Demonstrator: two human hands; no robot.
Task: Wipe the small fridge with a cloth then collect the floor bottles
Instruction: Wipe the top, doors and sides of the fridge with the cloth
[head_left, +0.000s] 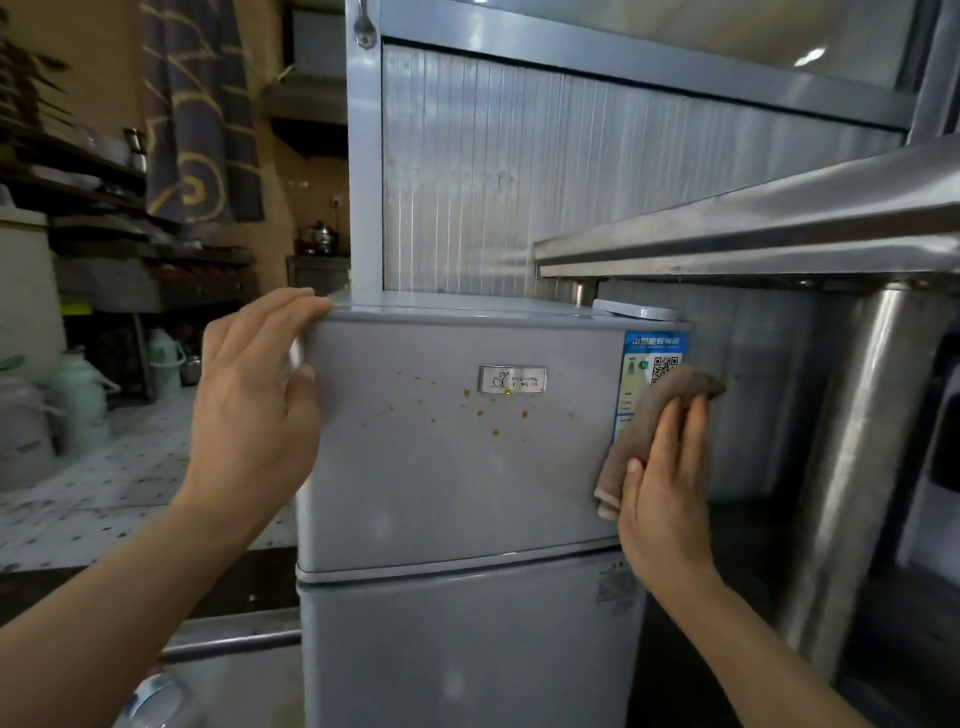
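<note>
Head view: the fridge (457, 467) door's upper left corner is gripped by the left hand (254, 400) — a brown cloth (654, 421) is pressed flat, seemingly open-fingered, at its right edge by the right hand (665, 493).

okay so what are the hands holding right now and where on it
The right hand presses a folded brown cloth flat against the fridge door's right edge. The left hand grips the door's upper left corner.
</note>
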